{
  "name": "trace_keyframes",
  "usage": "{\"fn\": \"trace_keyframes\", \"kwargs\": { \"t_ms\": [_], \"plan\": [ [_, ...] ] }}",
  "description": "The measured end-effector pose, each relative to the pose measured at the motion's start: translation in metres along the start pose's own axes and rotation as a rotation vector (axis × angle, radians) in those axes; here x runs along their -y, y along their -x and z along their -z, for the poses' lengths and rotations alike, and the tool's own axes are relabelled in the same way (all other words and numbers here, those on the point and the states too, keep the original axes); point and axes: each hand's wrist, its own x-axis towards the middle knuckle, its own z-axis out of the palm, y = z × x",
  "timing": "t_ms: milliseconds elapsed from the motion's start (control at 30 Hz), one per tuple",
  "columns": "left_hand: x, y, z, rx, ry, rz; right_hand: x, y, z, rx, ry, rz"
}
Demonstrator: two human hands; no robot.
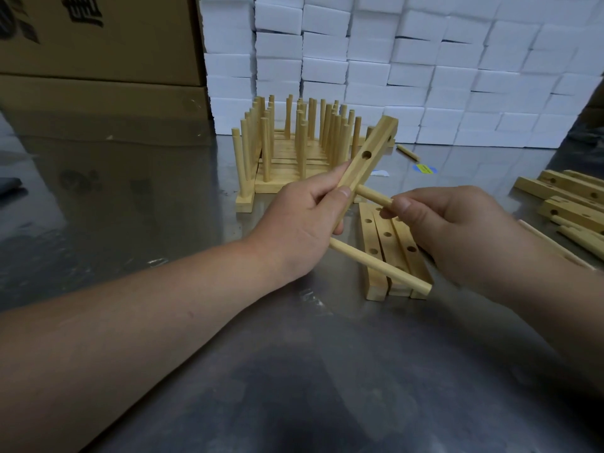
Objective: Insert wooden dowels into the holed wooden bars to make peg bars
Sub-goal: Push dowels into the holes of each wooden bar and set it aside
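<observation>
Left hand (304, 223) gripped the held bar (366, 155), fingers curled round its near end. One dowel (379, 268) already sat in that end. Right hand (457, 230) pinched a second dowel (374, 197), tip at the held bar; depth unclear. Two holes farther up stayed empty. Below the held bar lay three empty bars (372, 282), right of it more loose bars (572, 197), beyond it many finished peg bars (294, 152). Judged partway; plenty left.

On the tabletop (147, 207) we find the peg bars (294, 152) at centre, foam blocks (425, 76) stacked behind them, cartons (98, 60) behind left, three holed bars (385, 245) lying side by side in front, more bars (572, 194) far right.
</observation>
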Motion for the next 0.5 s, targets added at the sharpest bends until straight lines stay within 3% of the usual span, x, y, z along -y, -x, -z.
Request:
{"fn": "trace_keyframes", "kwargs": {
  "t_ms": [200, 500],
  "plan": [
    [-0.0008, 0.001, 0.0001, -0.009, -0.015, -0.032, -0.0016, -0.0038, -0.0044, 0.061, -0.495, -0.143],
    [0.0047, -0.0023, -0.0059, -0.02, -0.053, -0.008, -0.0042, -0.0087, -0.0046, 0.008, -0.338, -0.155]
  ]
}}
